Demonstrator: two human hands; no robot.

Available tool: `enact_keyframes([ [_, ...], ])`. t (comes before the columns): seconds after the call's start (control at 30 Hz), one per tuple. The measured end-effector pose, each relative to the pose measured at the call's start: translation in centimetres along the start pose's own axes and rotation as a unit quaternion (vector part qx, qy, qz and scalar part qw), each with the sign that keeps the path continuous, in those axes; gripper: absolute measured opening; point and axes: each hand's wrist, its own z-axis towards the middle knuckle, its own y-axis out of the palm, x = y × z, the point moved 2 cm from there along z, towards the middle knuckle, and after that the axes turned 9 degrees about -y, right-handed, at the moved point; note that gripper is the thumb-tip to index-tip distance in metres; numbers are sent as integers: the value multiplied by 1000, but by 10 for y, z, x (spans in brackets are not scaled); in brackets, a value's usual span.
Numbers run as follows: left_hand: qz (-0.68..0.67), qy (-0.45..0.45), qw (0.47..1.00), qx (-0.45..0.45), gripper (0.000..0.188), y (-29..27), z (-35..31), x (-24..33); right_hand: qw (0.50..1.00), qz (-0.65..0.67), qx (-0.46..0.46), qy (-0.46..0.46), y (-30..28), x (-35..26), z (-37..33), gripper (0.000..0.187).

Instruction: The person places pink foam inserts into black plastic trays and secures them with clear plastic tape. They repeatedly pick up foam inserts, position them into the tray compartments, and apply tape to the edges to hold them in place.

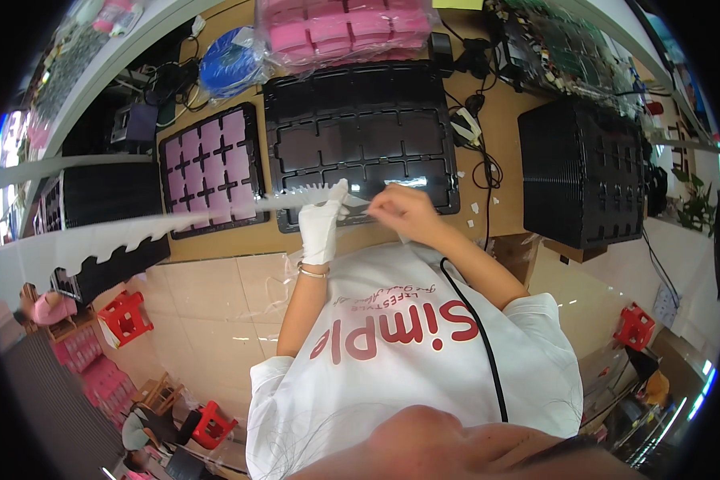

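My left hand [322,228] wears a white glove and is closed on the end of a long translucent plastic strip [136,230]. The strip has a notched edge and stretches away to the left, passing over the pink-filled tray. Facing it, my bare right hand [408,213] pinches thumb and fingers together. A small pale piece of film [358,202] shows between the two hands, reaching the right fingertips. Both hands are above the near edge of a black compartment tray [360,140], whose shallow pockets look dark and glossy.
Left of the black tray lies a tray with pink pieces [208,164]. Stacks of black trays stand at right [580,172] and left [108,200]. Behind are a blue roll [232,62], bagged pink trays [344,28] and cables [488,170]. Paper scraps lie on the brown table.
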Motion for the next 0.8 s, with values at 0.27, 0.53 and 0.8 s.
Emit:
enact_keyframes([
  [0.27, 66, 16, 998, -2, 31, -5, -3, -1, 962, -231, -4, 143, -85, 67, -47, 11],
  [0.53, 23, 32, 999, 5, 27, -6, 2, -8, 949, -281, 42, 136, -77, 70, -51, 17],
  [0.8, 35, 26, 999, 4, 26, -9, 4, -11, 950, -269, 70, 142, -74, 72, -54, 14],
])
